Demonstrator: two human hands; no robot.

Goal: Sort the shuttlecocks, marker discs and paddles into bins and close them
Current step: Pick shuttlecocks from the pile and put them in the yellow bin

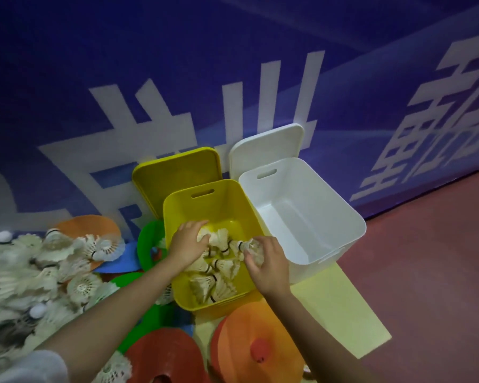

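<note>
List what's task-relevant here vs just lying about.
Job: yellow bin, white bin, shuttlecocks, orange disc, green disc, yellow lid, white lid, left hand, right hand.
Lying about: pale yellow mat, lettered blue wall.

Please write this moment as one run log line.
left hand: grips shuttlecocks | right hand: grips shuttlecock | yellow bin: open | white bin: open

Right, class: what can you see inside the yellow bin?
Inside the yellow bin lies a heap of white shuttlecocks. The left hand and right hand reach in, fingers on them, hiding some. The floor beneath the heap is covered.
</note>
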